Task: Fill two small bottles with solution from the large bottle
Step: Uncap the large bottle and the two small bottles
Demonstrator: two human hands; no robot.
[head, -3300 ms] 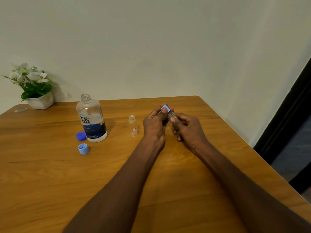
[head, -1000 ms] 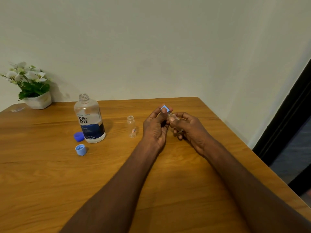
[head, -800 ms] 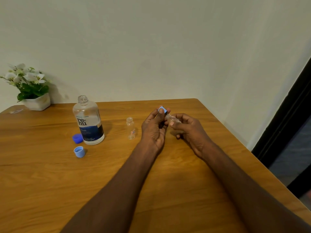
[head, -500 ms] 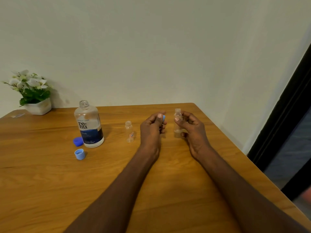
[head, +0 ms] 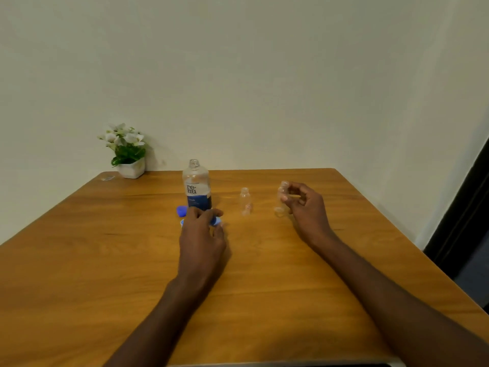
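A person's right hand (head: 307,207) is pinching a small clear bottle (head: 281,198) between thumb and fingertips near its neck, holding it upright with its base at or just above the wooden table (head: 264,274); whether it is touching the surface is hard to tell. The bottle's mouth is standing open, with no cap on it.

The left hand (head: 202,234) is reaching across the table toward the left, palm down, fingers curled loosely over a light blue cap (head: 215,221) that is peeking out from under them on the thumb side. Motion blur is making it impossible to tell whether the fingers are gripping that cap or only covering it. A sliver of a second light blue cap (head: 182,222) is showing at the hand's other edge.

Between the two hands, a second small clear bottle (head: 245,201) is standing upright and uncapped on the table, apart from both. Just beyond the left hand's fingertips, the large bottle (head: 197,186) with a white and blue label is standing open, its neck bare. A darker blue cap (head: 181,211) is lying on the table right beside the large bottle's base, on its left.

At the table's far left corner, a white pot of white flowers (head: 127,152) is sitting against the pale wall, with a small clear scrap (head: 107,178) lying near it.
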